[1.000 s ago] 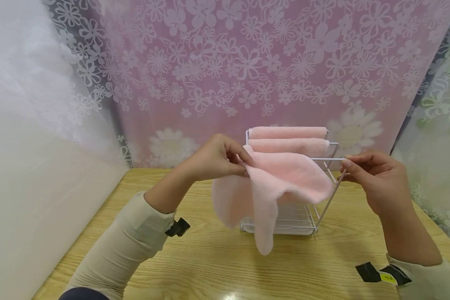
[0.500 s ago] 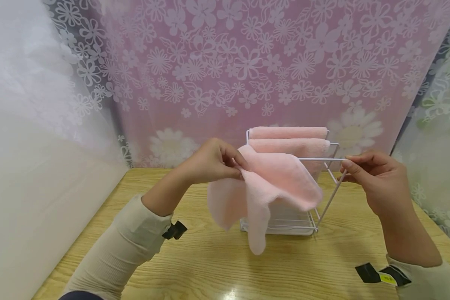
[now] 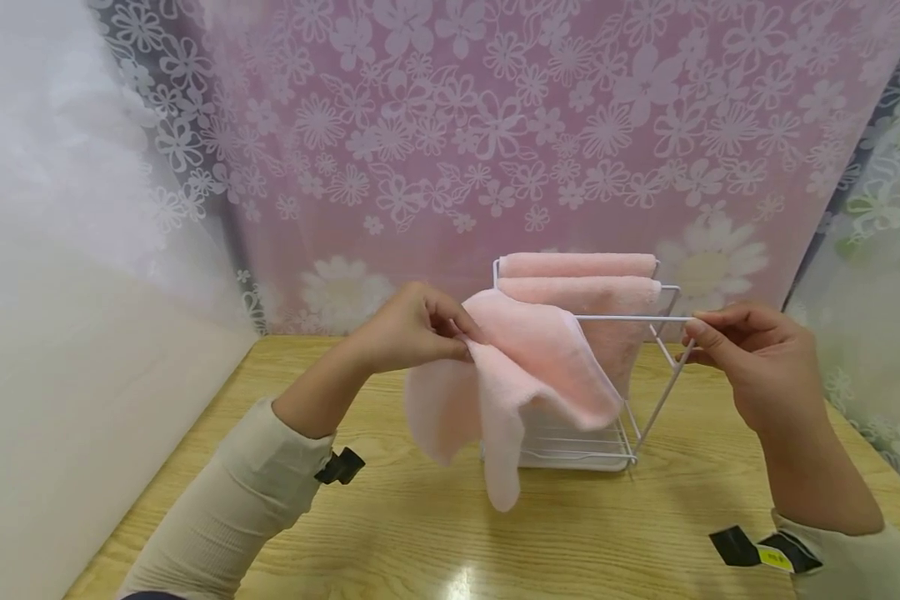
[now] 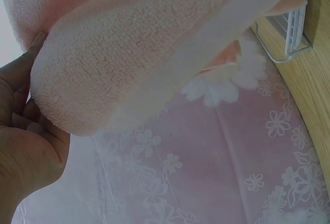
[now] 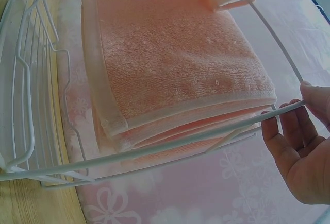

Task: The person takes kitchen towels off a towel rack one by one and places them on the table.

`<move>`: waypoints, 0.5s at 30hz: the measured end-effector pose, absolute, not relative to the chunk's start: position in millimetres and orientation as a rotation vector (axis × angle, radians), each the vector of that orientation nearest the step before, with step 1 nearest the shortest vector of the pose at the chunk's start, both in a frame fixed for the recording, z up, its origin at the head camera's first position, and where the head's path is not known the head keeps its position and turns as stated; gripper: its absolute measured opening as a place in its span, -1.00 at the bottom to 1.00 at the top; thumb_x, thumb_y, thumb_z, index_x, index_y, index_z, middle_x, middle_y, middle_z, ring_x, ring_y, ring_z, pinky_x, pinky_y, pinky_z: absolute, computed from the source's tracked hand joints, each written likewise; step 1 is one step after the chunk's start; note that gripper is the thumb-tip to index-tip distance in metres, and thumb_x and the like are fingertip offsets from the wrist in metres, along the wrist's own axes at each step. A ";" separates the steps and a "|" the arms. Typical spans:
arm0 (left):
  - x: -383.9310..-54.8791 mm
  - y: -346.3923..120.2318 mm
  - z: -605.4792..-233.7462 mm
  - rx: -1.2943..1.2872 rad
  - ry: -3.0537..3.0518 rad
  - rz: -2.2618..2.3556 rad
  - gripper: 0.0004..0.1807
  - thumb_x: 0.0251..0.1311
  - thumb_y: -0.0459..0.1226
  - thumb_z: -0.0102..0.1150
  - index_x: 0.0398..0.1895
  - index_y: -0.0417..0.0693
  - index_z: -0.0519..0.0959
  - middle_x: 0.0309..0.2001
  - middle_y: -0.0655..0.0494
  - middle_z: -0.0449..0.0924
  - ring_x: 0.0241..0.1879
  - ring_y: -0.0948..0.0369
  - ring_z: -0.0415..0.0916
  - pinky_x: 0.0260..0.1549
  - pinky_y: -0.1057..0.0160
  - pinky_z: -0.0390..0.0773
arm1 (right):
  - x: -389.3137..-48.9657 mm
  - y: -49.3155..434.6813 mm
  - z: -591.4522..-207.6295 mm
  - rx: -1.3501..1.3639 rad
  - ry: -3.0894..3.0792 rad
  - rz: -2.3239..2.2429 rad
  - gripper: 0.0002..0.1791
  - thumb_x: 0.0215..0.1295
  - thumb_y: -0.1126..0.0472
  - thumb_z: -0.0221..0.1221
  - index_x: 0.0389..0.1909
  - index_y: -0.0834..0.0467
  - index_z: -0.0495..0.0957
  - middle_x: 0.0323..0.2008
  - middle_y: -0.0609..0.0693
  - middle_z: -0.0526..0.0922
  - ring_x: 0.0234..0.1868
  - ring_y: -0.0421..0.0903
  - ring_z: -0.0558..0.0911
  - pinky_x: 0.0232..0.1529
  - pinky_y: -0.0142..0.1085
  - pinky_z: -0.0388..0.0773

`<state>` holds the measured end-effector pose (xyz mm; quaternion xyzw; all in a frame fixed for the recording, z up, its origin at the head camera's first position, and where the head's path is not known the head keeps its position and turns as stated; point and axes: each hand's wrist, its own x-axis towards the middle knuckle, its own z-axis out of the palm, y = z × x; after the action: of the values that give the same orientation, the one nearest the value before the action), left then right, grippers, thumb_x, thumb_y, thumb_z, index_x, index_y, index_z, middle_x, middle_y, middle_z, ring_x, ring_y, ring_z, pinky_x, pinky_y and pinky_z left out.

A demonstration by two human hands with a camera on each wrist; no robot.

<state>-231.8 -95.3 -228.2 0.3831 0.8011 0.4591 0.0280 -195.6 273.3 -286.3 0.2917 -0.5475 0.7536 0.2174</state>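
My left hand pinches a pink towel near its left side. The towel lies partly over the front bar of a white wire rack, with loose folds hanging in front. Thumb and fingers of my right hand grip the rack's front right corner. Two more pink towels hang folded over the bars behind; one folded towel fills the middle of the right wrist view. In the left wrist view, the fluffy underside of the held towel drapes away from the fingers.
A white tray forms the base of the rack on the wooden table. A pink flowered curtain hangs close behind the rack, and a pale sheet stands along the left side.
My left hand has drawn the front towel leftward and slightly down, so more of the front bar shows at the right. My right hand stays on the rack corner.
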 end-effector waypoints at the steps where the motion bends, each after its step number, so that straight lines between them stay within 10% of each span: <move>1: -232.0 -96.2 -228.9 1.183 2.475 1.418 -0.89 -0.03 -0.51 0.41 -0.39 -0.25 0.75 -0.45 0.05 0.71 -0.47 0.18 0.61 -0.42 0.27 0.61 | -195.7 273.2 -286.2 0.817 -1.509 2.097 -0.84 0.19 0.75 0.01 -0.26 0.61 0.51 -0.35 0.17 0.68 -0.40 -0.03 0.71 -0.33 -0.24 0.65; 15: -232.5 -104.2 -234.7 1.119 2.498 1.455 -0.88 -0.04 -0.50 0.44 -0.37 -0.24 0.75 -0.41 0.06 0.70 -0.40 0.16 0.65 -0.34 0.20 0.65 | -193.9 271.1 -284.8 0.796 -1.522 2.077 -0.87 0.21 0.72 0.03 -0.27 0.60 0.51 -0.36 0.16 0.67 -0.42 -0.04 0.70 -0.33 -0.25 0.64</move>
<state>-232.5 -104.2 -234.7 0.3608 0.8056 0.4694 0.0210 -193.9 271.1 -284.8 0.2881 -0.5508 0.7514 0.2213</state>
